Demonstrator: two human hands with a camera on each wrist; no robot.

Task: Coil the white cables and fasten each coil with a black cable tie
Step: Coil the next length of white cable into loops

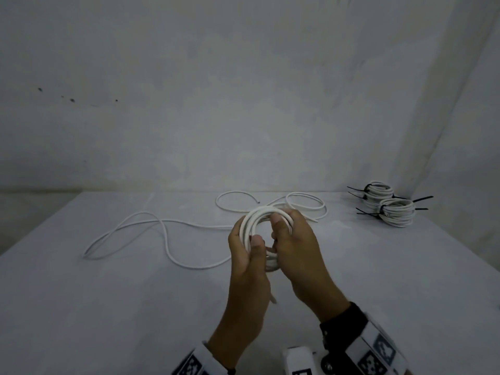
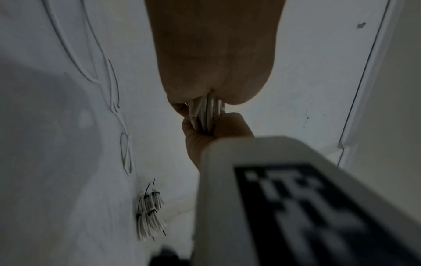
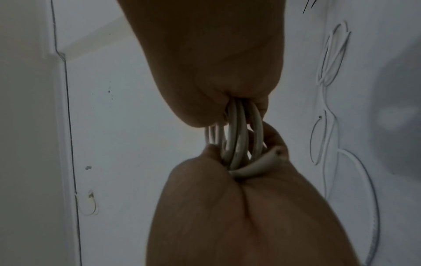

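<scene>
**Coil part-wound, held in both hands: handling & clearance check**

Near: left hand (image 1: 247, 255) and right hand (image 1: 296, 247) both hold the coil (image 1: 263, 215), raised just above the bench (image 1: 81, 307) at centre. Left grip: thumb across the near-left arc, fingers curled behind. Right grip: thumb over the top-right arc, fingers wrapped round the bundle. Both grips closed tight on the turns; wrist views confirm strands pinched between thumb & fingers, w/ a cut cable end (image 3: 276, 153) poking out by the left palm.

Handling, judged: cable is light, smooth-jacketed, springy. Turns look apt to fan open if either grip eases. Best hold is across all strands on opposite sides, as now; one side must stay pinched while the tie goes on. No loose black tie seen within reach; location cannot be told.

Mid: uncoiled tail (image 1: 162, 226) runs left from the coil in slack bends over the bench. It may snag or kink as it is drawn in. Left-hand bench has room for that.

Far: loose cable loops (image 1: 305, 204) lie flat just behind the hands. Far right, finished coils (image 1: 389, 204) w/ black ties sit stacked near the wall corner, well apart from the work. Bench far edge meets the wall; right side tighter than left.
</scene>
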